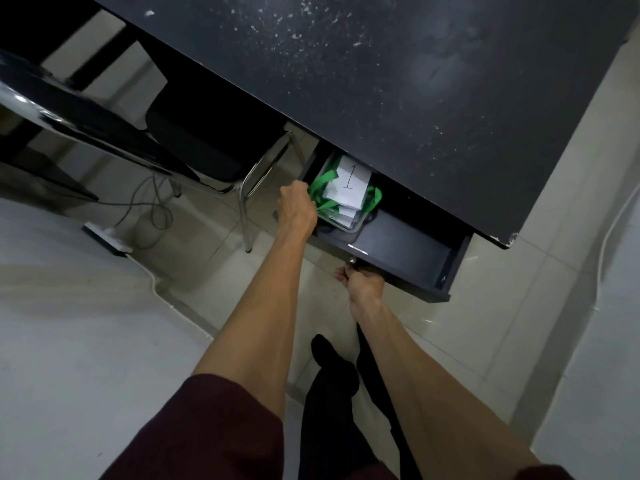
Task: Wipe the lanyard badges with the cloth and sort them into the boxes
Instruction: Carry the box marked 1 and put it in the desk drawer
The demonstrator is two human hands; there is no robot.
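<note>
Desk (pixel 415 98): black top, scuffed, white flecks across it. No cloth is in view.

Drawer (pixel 398 244): pulled out from under the desk's near edge. Its right half shows bare floor; the task's items sit in its left half.

Your left hand (pixel 298 209): reaches into the drawer's left side, against the green straps. The fingers curl away out of sight, so I cannot tell whether you have hold of anything.

Your right hand (pixel 362 282): closed, pinching the knob (pixel 352 260) on the drawer front.

Clear box (pixel 356 225): thin plastic, judged light and stiff. Take it by two opposite rims, since one corner may flex and tip the contents.

Lanyards (pixel 323 188): green, soft, tangled in loops over the box. Expect them to snag and drag several badges out together.

Badges (pixel 343 211): pale flat cards stacked in the box, judged light, smooth and slippery. Hold each by its edges when wiping.

Paper label (pixel 351 176): lies on the stack and reads "1". No other writing is legible.
</note>
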